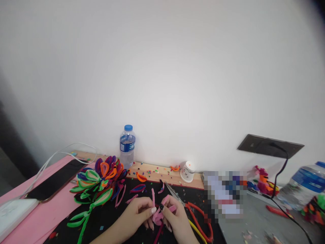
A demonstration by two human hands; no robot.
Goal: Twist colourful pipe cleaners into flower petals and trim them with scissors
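Head view: your two hands meet low over the black mat (111, 222).
Pink strips (157, 220): fuzzy, bent into loops, one end standing straight up; between your fingertips. You cannot tell how many.
Left hand (141, 212): fingers curled, pinching the pink strips.
Right hand (175, 214): thumb and fingers closed on their other side.
Bottles (127, 159): two, one by the wall, one far right.
Scissors (200, 215): one pair, beside your right hand.
Cup (187, 173): one, white.

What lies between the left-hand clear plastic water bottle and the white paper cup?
In the head view, tiny multicoloured bits and orange fuzzy pieces lie on the pale wooden strip.
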